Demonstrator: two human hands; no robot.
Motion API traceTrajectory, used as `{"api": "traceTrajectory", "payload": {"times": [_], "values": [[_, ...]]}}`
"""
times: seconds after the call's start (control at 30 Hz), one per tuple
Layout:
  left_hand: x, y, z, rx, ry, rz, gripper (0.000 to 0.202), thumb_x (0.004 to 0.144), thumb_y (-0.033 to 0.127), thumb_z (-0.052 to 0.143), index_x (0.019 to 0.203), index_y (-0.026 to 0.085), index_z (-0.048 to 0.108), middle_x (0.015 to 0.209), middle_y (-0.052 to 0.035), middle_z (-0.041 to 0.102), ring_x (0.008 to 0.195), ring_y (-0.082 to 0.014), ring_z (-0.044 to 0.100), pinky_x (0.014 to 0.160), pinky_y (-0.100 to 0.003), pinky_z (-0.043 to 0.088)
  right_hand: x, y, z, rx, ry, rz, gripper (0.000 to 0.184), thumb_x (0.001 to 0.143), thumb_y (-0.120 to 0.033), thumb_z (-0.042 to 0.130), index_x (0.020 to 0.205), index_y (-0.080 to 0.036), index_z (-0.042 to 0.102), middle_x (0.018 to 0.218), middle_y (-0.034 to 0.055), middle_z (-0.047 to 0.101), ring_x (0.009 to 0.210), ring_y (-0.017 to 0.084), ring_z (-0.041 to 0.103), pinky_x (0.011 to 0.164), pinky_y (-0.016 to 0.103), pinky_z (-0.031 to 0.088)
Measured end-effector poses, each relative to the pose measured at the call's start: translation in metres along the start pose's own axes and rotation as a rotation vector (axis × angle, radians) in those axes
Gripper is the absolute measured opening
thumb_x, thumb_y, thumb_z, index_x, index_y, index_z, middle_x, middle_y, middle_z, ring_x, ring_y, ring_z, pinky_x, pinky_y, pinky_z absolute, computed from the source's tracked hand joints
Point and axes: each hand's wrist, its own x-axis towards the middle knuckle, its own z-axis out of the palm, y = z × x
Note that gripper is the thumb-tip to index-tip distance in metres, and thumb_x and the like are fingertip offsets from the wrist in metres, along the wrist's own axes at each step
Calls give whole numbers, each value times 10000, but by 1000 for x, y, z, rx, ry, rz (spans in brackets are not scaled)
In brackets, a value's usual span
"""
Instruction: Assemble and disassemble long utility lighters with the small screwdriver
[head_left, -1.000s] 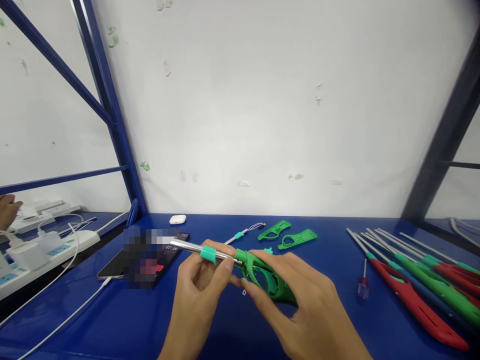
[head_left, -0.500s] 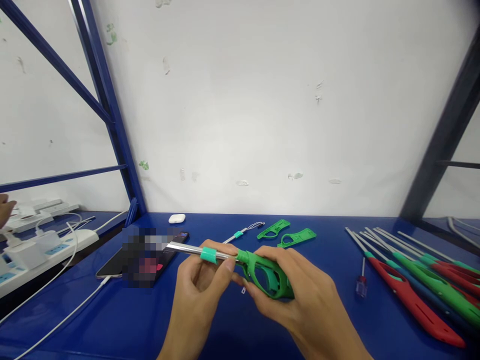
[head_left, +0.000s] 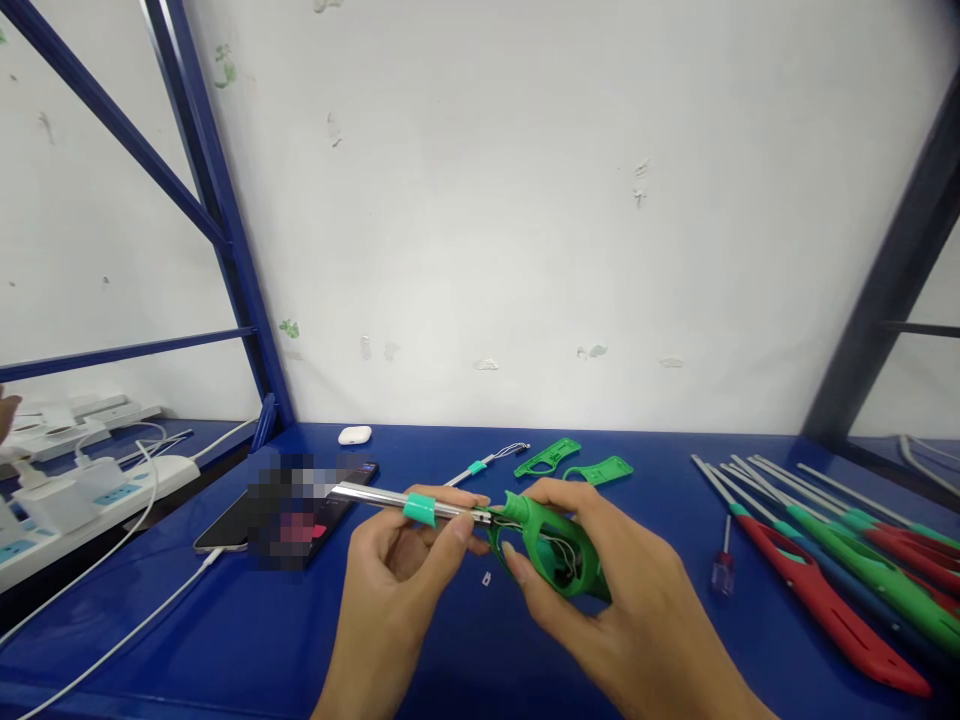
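My left hand [head_left: 401,560] pinches a thin metal tube [head_left: 375,496] that carries a teal collar [head_left: 421,509]. The tube runs into a green handle shell [head_left: 555,548], which my right hand [head_left: 607,590] grips from behind. The shell's open side faces me and thin wires show inside it. Both hands hover just above the blue table [head_left: 225,640]. Two loose green shell halves [head_left: 574,463] and another tube with a teal collar and wires [head_left: 484,464] lie further back.
A phone [head_left: 289,510] on a white cable lies to the left, a white earbud case [head_left: 355,435] behind it. Several finished long lighters, red and green [head_left: 825,580], lie at the right beside a small screwdriver [head_left: 723,565]. Power strips with chargers [head_left: 67,495] sit far left.
My right hand has turned the green shell so its open, wired side faces me, and the shell sits slightly away from the tube's end. My left hand keeps its pinch.
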Motion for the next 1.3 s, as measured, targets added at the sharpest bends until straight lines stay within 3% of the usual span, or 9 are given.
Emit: {"api": "traceTrajectory", "payload": {"times": [0.2, 0.53, 0.87, 1.07, 1.17, 1.3], "values": [[2, -2, -2, -19, 21, -19, 148, 900, 327, 835, 967, 196, 830, 955, -34, 785, 856, -167, 742, 805, -202, 605, 1, 1, -8, 87, -64, -69, 324, 929, -237, 694, 1236, -282, 601, 1115, 17, 800, 950, 187, 787, 821, 283, 643], [2, -3, 0, -21, 34, 6, 123, 906, 330, 831, 950, 215, 841, 955, -20, 801, 875, -153, 741, 810, -160, 588, 2, 3, -7, 149, -154, -63, 450, 926, -214, 709, 1329, -345, 557, 1252, -47, 788, 1082, 139, 778, 882, 215, 637], [2, -7, 2, -57, 38, 10, 166, 909, 354, 825, 959, 197, 840, 1001, -54, 817, 855, -172, 761, 819, -197, 612, 2, 4, -5, 170, -102, -120, 427, 924, -190, 734, 1289, -336, 568, 1237, -54, 795, 1091, 136, 775, 928, 234, 631], [1, -5, 6, -87, 100, -37, 252, 836, 378, 883, 954, 159, 840, 988, -90, 819, 914, -230, 784, 810, -231, 636, 3, 1, -5, 173, -87, -125, 415, 908, -164, 738, 1262, -317, 584, 1209, -48, 803, 1035, 124, 784, 845, 195, 637], [0, -4, 8, -114, 111, -63, 280, 807, 385, 902, 935, 145, 835, 1009, -113, 819, 945, -279, 793, 786, -276, 663, 5, 0, -7, 177, -82, -165, 385, 904, -141, 731, 1222, -307, 589, 1206, -52, 801, 1058, 120, 772, 897, 201, 619], [-1, -3, 9, -149, 125, -57, 277, 797, 383, 911, 921, 148, 832, 975, -105, 818, 908, -275, 798, 792, -304, 678, 8, -5, -13, 135, -92, -183, 360, 857, -114, 756, 1124, -307, 610, 1123, -73, 802, 1030, 131, 756, 903, 241, 608]]}}
